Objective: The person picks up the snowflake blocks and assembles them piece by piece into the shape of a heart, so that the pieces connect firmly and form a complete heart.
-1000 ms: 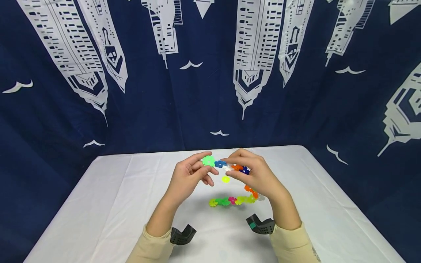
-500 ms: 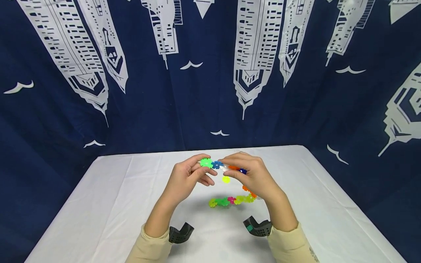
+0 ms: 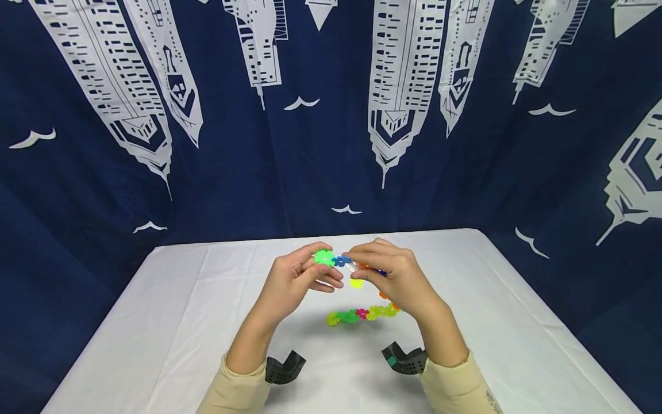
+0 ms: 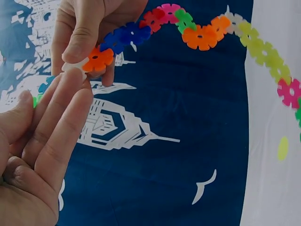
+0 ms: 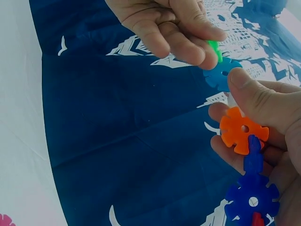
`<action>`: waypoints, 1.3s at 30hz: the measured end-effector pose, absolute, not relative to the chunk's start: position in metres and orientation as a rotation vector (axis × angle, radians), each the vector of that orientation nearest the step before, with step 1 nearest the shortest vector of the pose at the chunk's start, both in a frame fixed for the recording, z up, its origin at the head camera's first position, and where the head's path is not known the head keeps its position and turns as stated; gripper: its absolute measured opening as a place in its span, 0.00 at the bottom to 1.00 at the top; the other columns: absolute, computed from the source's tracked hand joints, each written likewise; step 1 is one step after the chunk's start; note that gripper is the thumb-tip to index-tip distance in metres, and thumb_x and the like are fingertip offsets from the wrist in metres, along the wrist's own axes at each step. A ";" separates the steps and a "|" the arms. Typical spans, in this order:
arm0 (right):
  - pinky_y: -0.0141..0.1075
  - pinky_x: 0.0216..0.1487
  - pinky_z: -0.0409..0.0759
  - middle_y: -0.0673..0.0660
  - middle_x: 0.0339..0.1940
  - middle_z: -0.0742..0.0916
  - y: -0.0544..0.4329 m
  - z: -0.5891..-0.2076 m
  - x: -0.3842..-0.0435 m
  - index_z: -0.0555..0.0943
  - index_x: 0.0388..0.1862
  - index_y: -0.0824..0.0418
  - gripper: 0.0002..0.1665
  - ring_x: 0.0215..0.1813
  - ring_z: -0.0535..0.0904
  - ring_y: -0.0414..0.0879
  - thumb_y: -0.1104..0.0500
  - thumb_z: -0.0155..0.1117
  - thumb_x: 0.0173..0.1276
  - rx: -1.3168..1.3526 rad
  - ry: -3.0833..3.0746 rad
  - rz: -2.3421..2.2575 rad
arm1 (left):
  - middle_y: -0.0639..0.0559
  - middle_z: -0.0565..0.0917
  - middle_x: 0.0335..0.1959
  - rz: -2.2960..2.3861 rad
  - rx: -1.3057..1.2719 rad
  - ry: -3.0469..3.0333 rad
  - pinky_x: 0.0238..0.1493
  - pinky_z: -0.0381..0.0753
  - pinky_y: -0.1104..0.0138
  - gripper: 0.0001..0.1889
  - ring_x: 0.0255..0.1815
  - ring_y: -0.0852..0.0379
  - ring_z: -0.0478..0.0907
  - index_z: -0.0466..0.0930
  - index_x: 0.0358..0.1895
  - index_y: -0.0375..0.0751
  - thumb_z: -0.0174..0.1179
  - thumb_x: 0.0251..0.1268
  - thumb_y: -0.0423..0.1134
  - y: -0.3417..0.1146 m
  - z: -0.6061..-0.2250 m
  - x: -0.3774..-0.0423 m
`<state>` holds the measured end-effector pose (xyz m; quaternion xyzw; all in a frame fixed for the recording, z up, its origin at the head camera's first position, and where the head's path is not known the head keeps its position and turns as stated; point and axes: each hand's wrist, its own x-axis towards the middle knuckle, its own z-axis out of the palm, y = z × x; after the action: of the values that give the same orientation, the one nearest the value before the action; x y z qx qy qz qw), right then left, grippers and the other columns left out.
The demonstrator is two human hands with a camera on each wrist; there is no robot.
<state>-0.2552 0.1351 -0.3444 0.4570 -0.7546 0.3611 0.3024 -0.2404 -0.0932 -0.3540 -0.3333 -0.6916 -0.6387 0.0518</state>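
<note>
Flower-shaped notched plastic discs are linked into a long chain. My left hand [image 3: 289, 282] pinches the light green disc [image 3: 324, 257] at its left end between thumb and index finger. Beside it comes a blue disc [image 5: 217, 77], slotted against the green one. The thumb and fingers of my right hand [image 3: 400, 273] pinch the chain at a white disc [image 4: 74, 68], mostly covered by the fingers. An orange disc [image 5: 231, 132] and dark blue discs [image 5: 240, 195] follow under the right palm. Past that hand the chain sags through red, pink [image 4: 168, 13], green and orange discs.
The chain's tail, with yellow discs [image 3: 380, 311], a pink and a green one, hangs low over the white tablecloth [image 3: 181, 322]. A loose yellow disc [image 3: 356, 283] lies beyond it. A navy curtain [image 3: 289, 172] with white buildings stands behind the table.
Both hands have shifted slightly left with the chain, and its tail has swung a little left too. The grip of each hand looks the same.
</note>
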 end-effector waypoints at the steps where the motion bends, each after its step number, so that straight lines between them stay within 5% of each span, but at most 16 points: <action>1: 0.22 0.37 0.79 0.55 0.41 0.91 0.135 -0.344 -0.255 0.88 0.46 0.62 0.22 0.41 0.82 0.43 0.67 0.79 0.49 1.214 -2.004 0.953 | 0.29 0.87 0.37 -1.927 -1.012 -2.116 0.37 0.89 0.59 0.17 0.35 0.51 0.90 0.73 0.61 0.32 0.56 0.72 0.31 -0.093 -0.354 -0.240; 14: 0.22 0.40 0.80 0.55 0.43 0.91 0.134 -0.339 -0.255 0.88 0.47 0.62 0.21 0.44 0.83 0.45 0.66 0.79 0.51 1.215 -2.033 0.920 | 0.30 0.88 0.36 -1.898 -0.980 -2.104 0.37 0.89 0.60 0.17 0.33 0.53 0.90 0.74 0.61 0.32 0.58 0.71 0.30 -0.092 -0.354 -0.241; 20: 0.25 0.42 0.81 0.53 0.44 0.91 0.140 -0.338 -0.255 0.88 0.48 0.60 0.21 0.46 0.84 0.44 0.66 0.78 0.53 1.174 -2.110 0.956 | 0.34 0.88 0.35 -1.855 -0.921 -2.138 0.38 0.88 0.64 0.18 0.25 0.56 0.87 0.75 0.61 0.34 0.60 0.70 0.31 -0.089 -0.358 -0.244; 30: 0.31 0.44 0.84 0.50 0.45 0.90 0.145 -0.339 -0.254 0.87 0.50 0.56 0.20 0.47 0.84 0.42 0.63 0.77 0.56 1.093 -2.190 0.931 | 0.37 0.84 0.27 -1.828 -0.875 -2.156 0.26 0.83 0.64 0.28 0.16 0.56 0.78 0.71 0.68 0.40 0.65 0.64 0.28 -0.091 -0.363 -0.254; 39: 0.27 0.47 0.83 0.49 0.45 0.90 0.152 -0.339 -0.254 0.88 0.50 0.56 0.21 0.46 0.85 0.42 0.64 0.78 0.55 1.058 -2.193 0.935 | 0.49 0.87 0.34 -1.733 -0.578 -2.378 0.29 0.78 0.69 0.25 0.25 0.59 0.82 0.79 0.61 0.48 0.71 0.59 0.37 -0.091 -0.390 -0.279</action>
<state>-0.2542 0.1516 -0.3391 0.3914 -0.8111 0.3458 0.2634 -0.2794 -0.0906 -0.3902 -0.1921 -0.7910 -0.5764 0.0715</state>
